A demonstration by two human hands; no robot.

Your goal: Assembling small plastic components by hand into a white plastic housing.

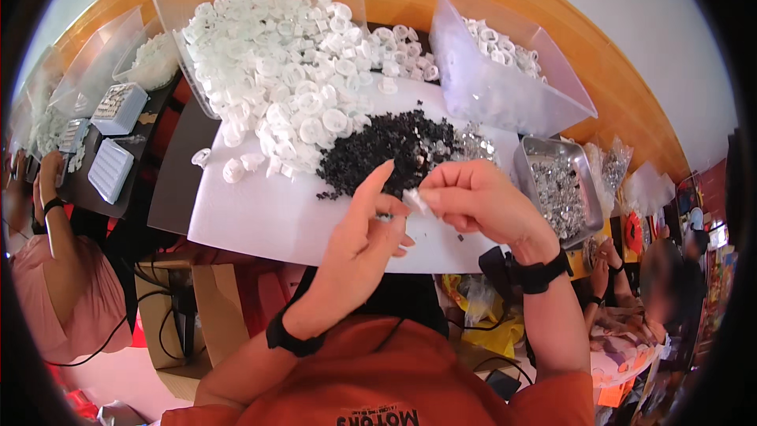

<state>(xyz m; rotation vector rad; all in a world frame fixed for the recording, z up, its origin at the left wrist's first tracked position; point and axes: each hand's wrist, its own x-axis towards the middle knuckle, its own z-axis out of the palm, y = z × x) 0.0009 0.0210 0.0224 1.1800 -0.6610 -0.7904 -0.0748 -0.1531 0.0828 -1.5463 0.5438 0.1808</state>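
In front of my chest, a small white plastic part sits between my two hands. My right hand pinches it with thumb and forefinger. My left hand meets its near side with curled fingers, while one finger points up and away; its exact grip is partly hidden. Just beyond the fingertips lies a heap of tiny black parts on a white board. Shiny metal pieces lie at the heap's right side. A large mound of white ring-shaped plastic parts spreads behind it.
A clear bin stands behind the mound, another at the back right. A metal tray of small metal pieces is on the right. Co-workers sit at left and right. An opened cardboard box stands below the table.
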